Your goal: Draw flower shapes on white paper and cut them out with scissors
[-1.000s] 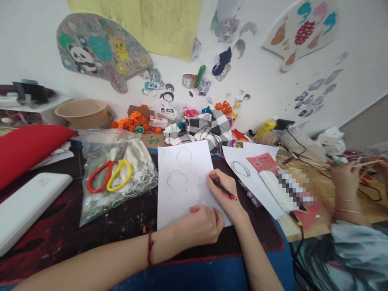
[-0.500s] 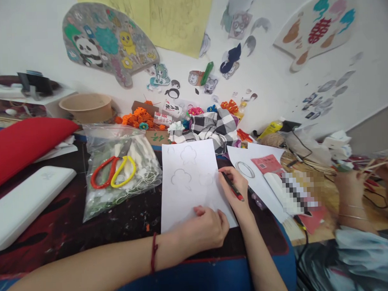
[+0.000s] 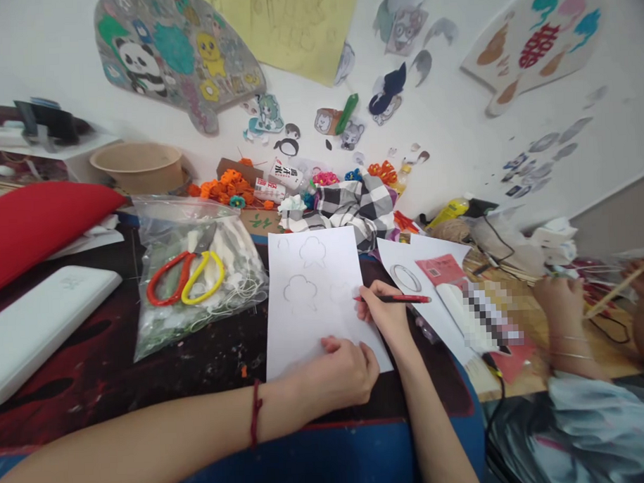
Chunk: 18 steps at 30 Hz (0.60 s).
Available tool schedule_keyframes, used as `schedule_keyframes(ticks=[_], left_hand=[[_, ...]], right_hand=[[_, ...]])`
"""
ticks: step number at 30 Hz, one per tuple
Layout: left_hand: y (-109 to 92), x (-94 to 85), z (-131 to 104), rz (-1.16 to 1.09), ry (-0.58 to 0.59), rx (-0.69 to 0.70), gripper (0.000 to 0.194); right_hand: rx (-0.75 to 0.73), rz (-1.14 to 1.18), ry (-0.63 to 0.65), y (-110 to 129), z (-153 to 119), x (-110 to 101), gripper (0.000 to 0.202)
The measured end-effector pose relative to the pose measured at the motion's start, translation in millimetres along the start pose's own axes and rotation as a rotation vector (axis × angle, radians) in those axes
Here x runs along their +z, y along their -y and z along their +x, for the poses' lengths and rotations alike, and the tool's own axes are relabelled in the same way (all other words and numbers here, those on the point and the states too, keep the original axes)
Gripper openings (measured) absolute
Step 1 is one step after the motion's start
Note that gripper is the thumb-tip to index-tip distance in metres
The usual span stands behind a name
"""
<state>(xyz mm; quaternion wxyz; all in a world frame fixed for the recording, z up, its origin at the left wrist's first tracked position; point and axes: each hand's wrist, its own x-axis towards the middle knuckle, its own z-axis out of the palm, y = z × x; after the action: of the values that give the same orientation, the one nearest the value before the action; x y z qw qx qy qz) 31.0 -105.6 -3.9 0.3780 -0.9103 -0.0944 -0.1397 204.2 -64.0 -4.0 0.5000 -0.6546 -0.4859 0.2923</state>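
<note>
A white sheet of paper (image 3: 315, 333) with faint pencil outlines of cloud-like shapes lies on the dark mat. My left hand (image 3: 352, 371) rests on its lower right part, fingers curled inward, with a dark red cord around the wrist; whether anything is inside the curled fingers is hidden. At the sheet's right edge, my right hand (image 3: 385, 311) grips a black and red pen (image 3: 406, 298). The pen lies nearly level, one end over the paper and the other pointing right.
Left of the sheet, scissors (image 3: 168, 278) lie on a clear plastic bag (image 3: 150, 332), near a white case (image 3: 50, 328). Papers and a red packet (image 3: 439, 267) are at right. Another person's hands (image 3: 561, 307) hold a thin stick. Plaid cloth (image 3: 342, 205) lies behind.
The pen has swung from slanting down to nearly level in my right hand. My left hand stays on the paper. The other person's hands and stick have shifted, and the view has moved slightly.
</note>
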Motion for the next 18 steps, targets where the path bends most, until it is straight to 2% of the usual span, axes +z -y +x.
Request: schedule_keyframes(ticks=[8, 12, 18], left_hand=[[-0.8, 3.2, 0.7, 0.01, -0.021, -0.004, 0.03], [-1.0, 3.1, 0.4, 0.019, -0.024, -0.005, 0.03], [0.2, 0.7, 0.4, 0.032, -0.01, -0.008, 0.029]], right_hand=[[0.031, 0.005, 0.009, 0.8, -2.1, 1.8, 0.032], [0.03, -0.016, 0.057, 2.4, -3.9, 2.5, 0.032], [0.0, -0.063, 0.038, 1.7, -4.6, 2.8, 0.033]])
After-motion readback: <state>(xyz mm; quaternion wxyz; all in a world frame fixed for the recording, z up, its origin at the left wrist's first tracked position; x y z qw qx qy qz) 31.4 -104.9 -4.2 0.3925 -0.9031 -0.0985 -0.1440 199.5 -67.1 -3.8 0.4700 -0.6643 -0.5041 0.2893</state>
